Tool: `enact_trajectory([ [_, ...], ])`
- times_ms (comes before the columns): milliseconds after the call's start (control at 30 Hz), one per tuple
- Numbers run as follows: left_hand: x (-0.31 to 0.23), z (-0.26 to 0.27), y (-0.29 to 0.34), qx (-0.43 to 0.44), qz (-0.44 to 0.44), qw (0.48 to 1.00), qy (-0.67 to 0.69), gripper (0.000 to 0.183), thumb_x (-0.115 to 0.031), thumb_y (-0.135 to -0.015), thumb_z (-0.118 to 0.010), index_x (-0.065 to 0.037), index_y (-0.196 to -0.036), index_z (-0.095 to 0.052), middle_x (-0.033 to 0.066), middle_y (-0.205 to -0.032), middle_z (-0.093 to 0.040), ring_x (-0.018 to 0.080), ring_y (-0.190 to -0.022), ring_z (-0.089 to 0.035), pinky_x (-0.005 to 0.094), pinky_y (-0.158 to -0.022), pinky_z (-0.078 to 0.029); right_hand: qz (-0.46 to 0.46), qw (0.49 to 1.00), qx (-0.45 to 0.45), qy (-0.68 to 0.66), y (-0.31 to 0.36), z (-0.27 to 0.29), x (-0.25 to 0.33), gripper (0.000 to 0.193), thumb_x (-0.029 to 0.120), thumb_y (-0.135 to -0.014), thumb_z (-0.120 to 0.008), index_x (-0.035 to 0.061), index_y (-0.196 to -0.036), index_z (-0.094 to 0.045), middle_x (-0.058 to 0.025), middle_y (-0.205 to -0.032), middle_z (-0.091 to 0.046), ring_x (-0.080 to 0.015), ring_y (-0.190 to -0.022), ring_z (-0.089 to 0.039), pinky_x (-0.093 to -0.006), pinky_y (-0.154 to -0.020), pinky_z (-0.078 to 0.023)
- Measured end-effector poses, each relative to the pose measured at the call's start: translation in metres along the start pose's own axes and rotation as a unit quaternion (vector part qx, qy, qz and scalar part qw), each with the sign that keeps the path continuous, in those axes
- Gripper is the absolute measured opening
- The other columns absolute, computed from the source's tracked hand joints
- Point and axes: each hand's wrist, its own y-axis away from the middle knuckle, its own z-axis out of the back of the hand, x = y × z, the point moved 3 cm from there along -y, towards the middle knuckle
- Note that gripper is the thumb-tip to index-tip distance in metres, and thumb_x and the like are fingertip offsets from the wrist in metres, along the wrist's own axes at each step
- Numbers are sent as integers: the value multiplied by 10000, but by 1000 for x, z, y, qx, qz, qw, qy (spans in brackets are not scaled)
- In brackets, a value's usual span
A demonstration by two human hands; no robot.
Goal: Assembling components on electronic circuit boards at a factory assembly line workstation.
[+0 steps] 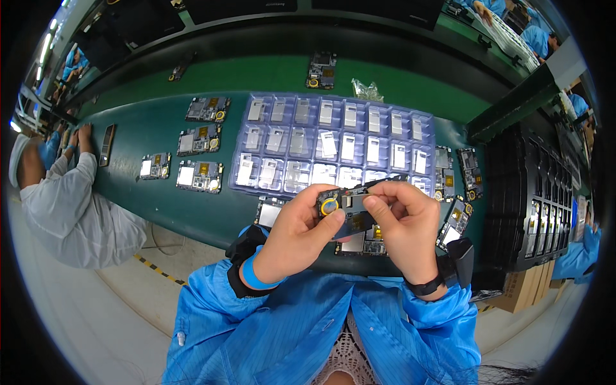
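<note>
In front of my chest, above the bench's near edge, I hold a dark circuit board with a round part ringed in yellow at its left end. My left hand is closed on that end, thumb beside the ring. My right hand pinches the right end between thumb and fingers; whether a separate small piece is in that pinch is hidden. Just beyond my hands lies a clear bluish compartment tray with small silver metal plates in its pockets. Another circuit board lies beneath my hands.
More circuit boards lie left of the tray, right of it and beyond it. A crumpled clear bag sits behind the tray. Black trays are stacked at right. At far left, a person's white sleeve rests near a phone.
</note>
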Motion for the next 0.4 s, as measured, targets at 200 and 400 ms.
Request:
enact_trajectory([
  [200, -1, -2, -2, -26, -26, 998, -47, 184, -84, -865, -506, 17, -1006, -443, 41, -856, -530, 76, -781, -537, 246, -658, -530, -9, 998, -38, 46, 2, 3, 12, 112, 77, -675, -693, 28, -743, -619, -58, -613, -595, -99, -497, -531, -231, -425, -394],
  [400, 0, -3, -2, -36, -58, 994, -81, 174, -67, -863, -500, 6, -1003, -426, 99, -878, -564, 132, -765, -584, 280, -616, -543, 120, 978, -41, 167, 2, 9, 17, 132, 113, -658, -711, 52, -734, -621, -54, -671, -627, -161, -612, -590, -287, -553, -438],
])
